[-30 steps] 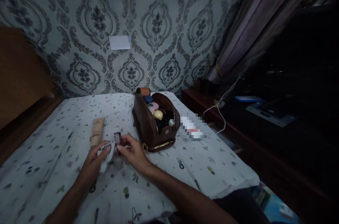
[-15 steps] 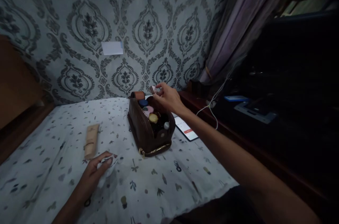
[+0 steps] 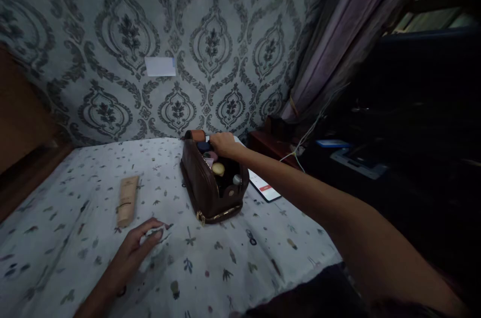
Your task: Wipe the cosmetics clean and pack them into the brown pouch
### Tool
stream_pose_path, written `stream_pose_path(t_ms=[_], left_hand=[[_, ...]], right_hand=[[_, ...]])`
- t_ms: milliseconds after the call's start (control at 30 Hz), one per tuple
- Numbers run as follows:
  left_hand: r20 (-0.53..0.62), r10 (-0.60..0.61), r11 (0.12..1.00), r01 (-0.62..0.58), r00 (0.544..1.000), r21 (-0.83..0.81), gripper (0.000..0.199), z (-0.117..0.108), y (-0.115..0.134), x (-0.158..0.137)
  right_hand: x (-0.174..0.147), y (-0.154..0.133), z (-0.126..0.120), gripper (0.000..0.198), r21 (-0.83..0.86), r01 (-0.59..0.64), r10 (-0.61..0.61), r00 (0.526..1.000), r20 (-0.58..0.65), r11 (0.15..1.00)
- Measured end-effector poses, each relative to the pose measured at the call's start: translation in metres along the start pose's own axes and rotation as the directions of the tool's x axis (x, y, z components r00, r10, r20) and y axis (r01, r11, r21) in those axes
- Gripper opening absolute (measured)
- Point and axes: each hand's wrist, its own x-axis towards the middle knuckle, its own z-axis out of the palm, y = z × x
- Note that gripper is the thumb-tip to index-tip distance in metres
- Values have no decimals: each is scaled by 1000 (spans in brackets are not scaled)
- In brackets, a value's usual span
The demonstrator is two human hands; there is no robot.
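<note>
A brown zip pouch [image 3: 203, 187] stands open on the floral sheet [image 3: 233, 258], holding several small jars with blue, pink and yellow lids. My right hand [image 3: 222, 143] reaches over its far end, fingers curled down into the opening; whatever they hold is hidden. My left hand [image 3: 133, 253] rests on the sheet near me, fingers closed on a crumpled white wipe [image 3: 157, 234]. A beige tube [image 3: 127, 200] lies flat to the left of the pouch, just beyond my left hand.
A phone [image 3: 265, 188] with a lit screen lies to the right of the pouch. A dark side table [image 3: 353, 157] with a white cable [image 3: 306, 137] stands beyond the bed's right edge. Patterned wall behind, curtain [image 3: 323, 52] at right, wooden headboard [image 3: 18, 127] at left.
My right hand carried a small maroon item from near my left hand up over the pouch and has now dipped into its far end. My left hand stayed on the sheet with the wipe.
</note>
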Motion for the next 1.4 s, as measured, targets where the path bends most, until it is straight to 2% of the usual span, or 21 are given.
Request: stream_pose_path(t_ms=[167, 333, 400, 467, 533, 567, 600, 667, 700, 767, 833, 900, 967, 1000, 1067, 1167, 1267, 1400], left_hand=[[-6, 3, 1000, -3, 1000, -12, 41, -1, 3, 0], [-37, 18, 999, -19, 999, -38, 40, -2, 7, 0], [-89, -13, 998, 9, 996, -54, 40, -5, 7, 0], [-203, -66, 994, 46, 977, -102, 40, -10, 7, 2], [-378, -135, 977, 61, 916, -202, 40, -18, 7, 5], [-477, -179, 962, 51, 860, -267, 40, -22, 7, 7], [-563, -226, 942, 30, 795, -335, 40, -27, 8, 9], [-701, -330, 887, -45, 632, -459, 40, -39, 8, 14], [-715, -356, 856, -97, 602, -507, 40, -45, 8, 16], [-766, -402, 816, -182, 502, -548, 39, -56, 3, 19], [-774, -423, 799, -207, 472, -564, 38, -64, -5, 21], [-768, -445, 800, -181, 460, -572, 37, -67, -15, 22], [-768, -459, 807, -151, 446, -570, 37, -67, -24, 23], [-770, -458, 811, -146, 445, -567, 36, -65, -29, 23], [-765, -442, 816, -143, 468, -560, 35, -63, -37, 25], [-756, -430, 818, -141, 493, -557, 34, -61, -45, 28], [-755, -435, 813, -146, 490, -563, 37, -63, -48, 29], [-752, -394, 820, -167, 528, -548, 37, -65, -41, 27]], right_hand=[[4, -3, -1, 24, -12, 7, -7, 1000, 8, 1000], [-4, 14, -15, 30, 35, -82, 86, 989, -123, 996], [-10, 24, -20, 32, 60, -113, 122, 977, -175, 992], [-22, 29, -22, 30, 133, -119, 149, 957, -250, 984], [-40, 26, -20, 24, 282, -54, 158, 919, -362, 958], [-51, 20, -18, 21, 363, 17, 148, 895, -420, 931], [-63, 11, -15, 20, 433, 130, 104, 874, -475, 892], [-88, -13, -8, 20, 539, 333, 35, 827, -560, 774], [-99, -27, -3, 19, 580, 412, 3, 813, -582, 703], [-115, -60, 10, 19, 630, 533, -113, 806, -581, 565], [-118, -97, 27, 20, 689, 576, -257, 816, -517, 441], [-109, -138, 46, 21, 755, 504, -355, 857, -374, 419], [-93, -178, 63, 29, 801, 334, -358, 920, -162, 497], [-84, -197, 69, 39, 791, 252, -317, 945, -78, 557], [-69, -228, 77, 61, 759, 167, -273, 962, 16, 630], [-57, -259, 83, 72, 724, 123, -233, 971, 53, 678], [-52, -269, 93, 62, 720, 114, -172, 985, 8, 685], [-53, -246, 111, 47, 828, 135, -146, 987, -65, 545]])
